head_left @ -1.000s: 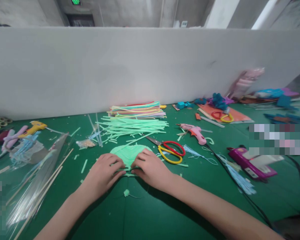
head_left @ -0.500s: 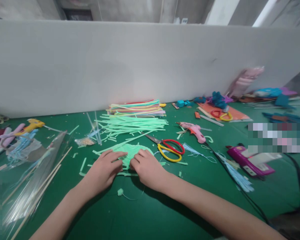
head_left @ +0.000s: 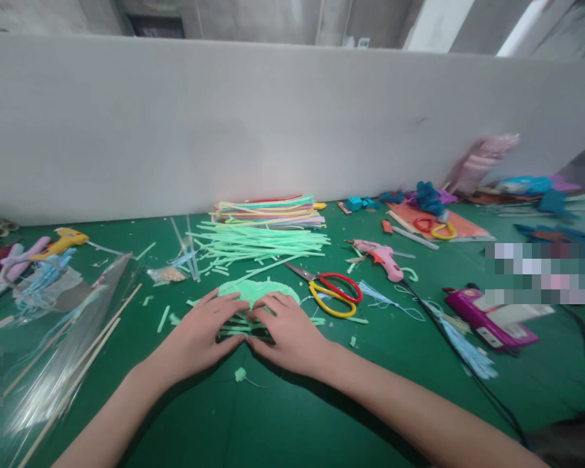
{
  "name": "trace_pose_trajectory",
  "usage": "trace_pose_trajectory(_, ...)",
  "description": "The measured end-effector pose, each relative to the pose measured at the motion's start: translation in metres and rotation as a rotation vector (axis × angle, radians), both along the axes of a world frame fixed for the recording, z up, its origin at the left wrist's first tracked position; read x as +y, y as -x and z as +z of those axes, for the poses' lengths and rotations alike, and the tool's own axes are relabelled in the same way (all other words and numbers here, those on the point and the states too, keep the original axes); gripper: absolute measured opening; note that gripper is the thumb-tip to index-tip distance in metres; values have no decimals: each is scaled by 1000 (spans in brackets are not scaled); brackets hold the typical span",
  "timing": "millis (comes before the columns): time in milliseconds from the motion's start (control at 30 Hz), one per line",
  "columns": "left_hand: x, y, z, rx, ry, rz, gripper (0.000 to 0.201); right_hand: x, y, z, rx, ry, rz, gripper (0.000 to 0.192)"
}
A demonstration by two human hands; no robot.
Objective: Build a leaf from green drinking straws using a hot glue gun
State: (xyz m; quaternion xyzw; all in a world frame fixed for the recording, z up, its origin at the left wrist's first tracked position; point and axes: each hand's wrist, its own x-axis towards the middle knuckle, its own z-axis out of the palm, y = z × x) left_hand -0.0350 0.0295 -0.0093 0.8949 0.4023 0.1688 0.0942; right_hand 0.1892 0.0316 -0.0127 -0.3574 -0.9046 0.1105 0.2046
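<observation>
Hands pressed on a green disc

Left hand (head_left: pixel 202 331) and right hand (head_left: pixel 285 331) lay flat, fingers open, gripping nothing, on the disc (head_left: pixel 253 290) beside the scissors (head_left: pixel 329 291).

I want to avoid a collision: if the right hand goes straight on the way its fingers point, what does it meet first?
Probably the left hand: the right hand points left across the green woven piece.

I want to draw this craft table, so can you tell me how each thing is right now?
Left hand: flat, pressing on the green piece.
Right hand: flat, pressing beside it.
Green piece: lying flat, half covered by both hands.
Scissors: blades shut, lying on the table.
Pink glue gun: lying on its side.
Purple glue gun: lying flat.
Green strips: loose pile.
Coloured strips: stacked.
</observation>
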Motion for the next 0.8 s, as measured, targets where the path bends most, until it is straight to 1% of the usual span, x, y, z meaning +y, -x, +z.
trace_pose_trajectory(167,4,-1,-3,-11,-12,18,32,8,1,-3,8,-46,24,22)
trace_pose_trajectory(233,6,-2,-4,-14,-9,15,28,12,1,-5,27,-44,36,19)
trace_pose_trajectory(400,9,0,-5,-18,3,1,24,16,1,-6,34,-29,60,17)
trace_pose_trajectory(467,7,2,-4,-21,1,0,26,15,-3,-2,42,-17,68,19)
trace_pose_trajectory(533,4,6,-3,-25,-7,3,24,14,-9,4,53,-19,63,25)
trace_pose_trajectory(567,3,7,-2,-27,-19,5,20,13,-12,7,53,-28,58,26)
trace_pose_trajectory(633,-1,9,0,-26,-62,6,16,12,-19,12,33,-62,50,22)
trace_pose_trajectory(733,-3,11,3,-4,-166,-9,17,11,-23,13,-40,-150,70,11)
trace_pose_trajectory(800,-2,12,4,44,-217,-25,17,11,-22,12,-102,-231,95,13)
